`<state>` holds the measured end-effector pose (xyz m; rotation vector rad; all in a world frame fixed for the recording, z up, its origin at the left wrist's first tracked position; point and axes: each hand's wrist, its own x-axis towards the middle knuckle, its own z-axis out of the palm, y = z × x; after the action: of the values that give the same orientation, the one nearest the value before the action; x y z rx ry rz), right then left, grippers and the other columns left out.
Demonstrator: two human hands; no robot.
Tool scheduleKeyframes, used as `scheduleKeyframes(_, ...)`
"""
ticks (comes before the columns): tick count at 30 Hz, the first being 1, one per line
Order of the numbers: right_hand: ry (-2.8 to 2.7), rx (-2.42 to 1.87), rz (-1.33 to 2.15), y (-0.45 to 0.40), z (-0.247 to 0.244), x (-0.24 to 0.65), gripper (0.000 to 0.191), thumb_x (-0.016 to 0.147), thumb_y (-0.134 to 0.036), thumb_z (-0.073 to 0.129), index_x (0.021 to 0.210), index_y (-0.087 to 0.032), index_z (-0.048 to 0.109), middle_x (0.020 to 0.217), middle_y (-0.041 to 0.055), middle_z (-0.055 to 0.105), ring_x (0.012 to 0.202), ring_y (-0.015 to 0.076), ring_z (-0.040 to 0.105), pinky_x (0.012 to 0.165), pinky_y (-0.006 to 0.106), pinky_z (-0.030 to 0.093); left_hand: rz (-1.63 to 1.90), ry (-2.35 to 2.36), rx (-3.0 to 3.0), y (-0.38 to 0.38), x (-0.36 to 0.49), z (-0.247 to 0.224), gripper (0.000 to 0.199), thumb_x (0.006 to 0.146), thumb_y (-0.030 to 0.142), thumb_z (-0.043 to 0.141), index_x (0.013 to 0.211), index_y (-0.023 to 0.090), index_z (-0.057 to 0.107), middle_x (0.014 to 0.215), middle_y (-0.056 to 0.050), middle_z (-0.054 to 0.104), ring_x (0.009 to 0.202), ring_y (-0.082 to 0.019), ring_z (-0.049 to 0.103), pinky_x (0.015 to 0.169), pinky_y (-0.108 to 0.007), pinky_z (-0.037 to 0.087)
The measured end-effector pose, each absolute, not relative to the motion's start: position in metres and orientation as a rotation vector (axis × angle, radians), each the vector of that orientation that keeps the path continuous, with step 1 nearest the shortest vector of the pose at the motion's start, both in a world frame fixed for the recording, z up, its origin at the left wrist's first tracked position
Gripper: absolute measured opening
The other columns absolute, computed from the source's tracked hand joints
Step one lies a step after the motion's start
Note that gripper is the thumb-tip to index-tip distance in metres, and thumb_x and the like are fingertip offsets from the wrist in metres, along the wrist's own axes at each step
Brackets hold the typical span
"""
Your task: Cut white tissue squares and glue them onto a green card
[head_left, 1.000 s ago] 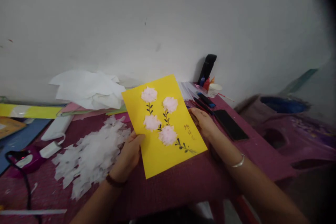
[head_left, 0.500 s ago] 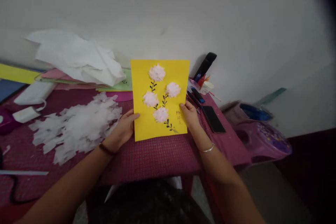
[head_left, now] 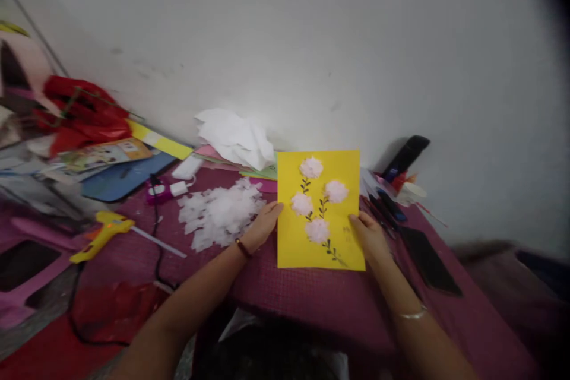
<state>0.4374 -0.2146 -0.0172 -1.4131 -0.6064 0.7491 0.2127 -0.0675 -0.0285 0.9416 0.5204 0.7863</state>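
Note:
Both my hands hold up a yellow card by its side edges, facing me above the front of the table. My left hand pinches the left edge, thumb in front. On the right edge, my right hand grips the same way, its fingers partly hidden behind. Several fluffy pale pink paper flowers stand out from the card, with dark painted leaves and stems between them. Small dark writing shows near the lower right. Left of the card lies a heap of torn white tissue paper.
A yellow glue gun with a stick and black cord lies at the left. Crumpled white paper rests against the wall. A dark phone, pens and a black case are at the right. A red bag sits far left.
My view has swung left and up, so the glue gun and red bag now show. The card appears farther right and lower, still held by both hands.

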Motion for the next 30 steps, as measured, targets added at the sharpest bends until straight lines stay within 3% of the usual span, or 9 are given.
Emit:
scheduleKeyframes(5,-0.574,-1.445,0.82,-0.217,-0.021,0.44,0.027,0.069,-0.041,0.073,0.091,-0.028,0.064,0.072,0.0016,0.076,0.053,0.0275,0.07,0.042,0.035,0.051,0.742,0.538,0.996,-0.068,0.205,-0.023,0.026,0.069,0.036,0.078,0.082,0.015,0.073,0.067,-0.007,0.071,0.048,-0.015,0.055,0.046,-0.026,0.037)
scheduleKeyframes(9,-0.62,-1.499,0.781,-0.218,-0.021,0.442,0.026,0.073,-0.048,0.068,0.09,-0.028,0.066,0.071,0.0045,0.074,0.052,0.0276,0.068,0.045,0.037,0.05,0.746,0.515,0.981,-0.067,0.197,-0.009,0.031,0.066,0.036,0.079,0.085,0.013,0.073,0.074,-0.011,0.074,0.058,-0.02,0.064,0.054,-0.029,0.048)
scheduleKeyframes(13,-0.711,-1.47,0.674,-0.214,-0.023,0.444,0.024,0.068,-0.045,0.074,0.083,-0.027,0.068,0.065,0.0017,0.066,0.046,0.0196,0.055,0.044,0.033,0.043,0.936,0.576,0.924,-0.033,0.165,0.022,0.026,0.07,0.03,0.073,0.089,0.013,0.071,0.081,-0.011,0.076,0.073,-0.024,0.07,0.068,-0.034,0.056)
scheduleKeyframes(17,-0.775,-1.43,0.638,-0.209,-0.011,0.443,0.05,0.067,-0.041,0.076,0.114,-0.032,0.063,0.078,-0.0014,0.066,0.051,0.0151,0.052,0.048,0.029,0.04,1.258,0.694,0.862,0.018,0.096,0.067,0.016,0.082,0.018,0.059,0.096,0.017,0.066,0.088,-0.002,0.076,0.083,-0.017,0.07,0.074,-0.027,0.056)
scheduleKeyframes(19,-0.857,-1.465,0.698,-0.2,0.005,0.443,0.051,0.066,-0.04,0.075,0.114,-0.029,0.062,0.083,0.0009,0.068,0.055,0.0156,0.055,0.052,0.029,0.042,1.381,0.757,0.847,0.037,0.055,0.088,0.014,0.087,0.015,0.055,0.097,0.019,0.063,0.086,0.004,0.074,0.082,-0.012,0.068,0.073,-0.021,0.055)
scheduleKeyframes(22,-1.085,-1.584,0.748,-0.164,0.039,0.439,0.024,0.067,-0.04,0.068,0.084,-0.023,0.066,0.075,0.0032,0.067,0.056,0.0163,0.054,0.054,0.03,0.042,1.462,0.843,0.882,0.055,0.003,0.107,0.01,0.087,0.01,0.061,0.089,0.019,0.063,0.081,0.009,0.072,0.083,-0.009,0.065,0.073,-0.017,0.053)
scheduleKeyframes(24,-1.305,-1.645,0.589,-0.125,0.059,0.429,0.013,0.07,-0.036,0.059,0.072,-0.023,0.06,0.068,0.0019,0.064,0.055,0.0165,0.052,0.054,0.03,0.042,1.508,0.892,0.881,0.061,-0.018,0.111,0.014,0.084,0.007,0.065,0.087,0.021,0.062,0.081,0.013,0.072,0.082,-0.008,0.063,0.072,-0.016,0.053)
scheduleKeyframes(27,-1.804,-1.829,0.15,-0.051,0.08,0.391,0.021,0.084,-0.027,0.04,0.08,-0.02,0.059,0.071,0.0048,0.065,0.063,0.019,0.059,0.057,0.028,0.043,1.56,0.927,0.894,0.062,-0.033,0.107,0.017,0.08,0.01,0.069,0.085,0.024,0.062,0.085,0.015,0.074,0.09,-0.01,0.063,0.073,-0.017,0.054)
scheduleKeyframes(30,-2.056,-1.781,0.074,0.019,0.084,0.333,0.02,0.089,-0.024,0.045,0.089,-0.019,0.064,0.089,0.0083,0.072,0.079,0.0212,0.065,0.065,0.028,0.043,1.629,0.942,0.913,0.059,-0.048,0.1,0.013,0.083,0.016,0.066,0.087,0.028,0.064,0.09,0.015,0.075,0.1,-0.013,0.062,0.08,-0.019,0.055)
